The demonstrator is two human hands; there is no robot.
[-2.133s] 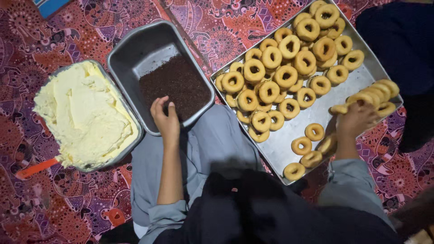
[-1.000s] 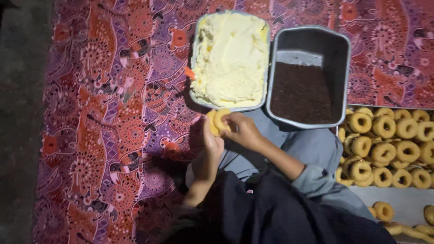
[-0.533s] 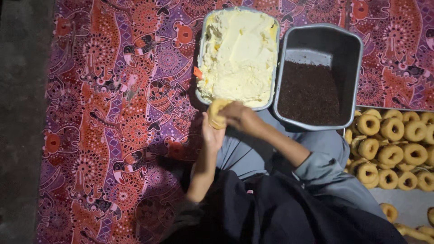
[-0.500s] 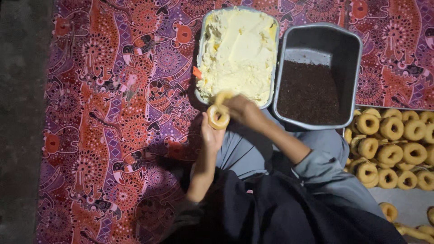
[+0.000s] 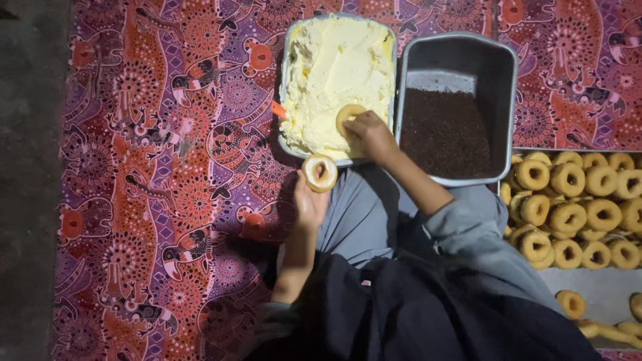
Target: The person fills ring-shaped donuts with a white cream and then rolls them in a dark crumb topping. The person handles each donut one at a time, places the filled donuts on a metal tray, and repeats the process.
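The right hand (image 5: 372, 134) pinches one ring doughnut half (image 5: 349, 116) face-down on the cream in the cream tray (image 5: 287, 73). The left hand (image 5: 309, 204) pinches a second half (image 5: 320, 172) at the tray's near edge. Likely light, soft and crushable; grip the rim. Two trays; one sprinkle tray (image 5: 461, 67) right.

Cream tub (image 5: 334, 73) & sprinkle tub (image 5: 461, 100) block ahead, donut tray (image 5: 588, 294) blocks right; patterned mat (image 5: 167, 167) left is open.

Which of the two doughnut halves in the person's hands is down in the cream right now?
The half in the right hand, pressed onto the pale cream in the tray. The left hand holds its half outside the tray.
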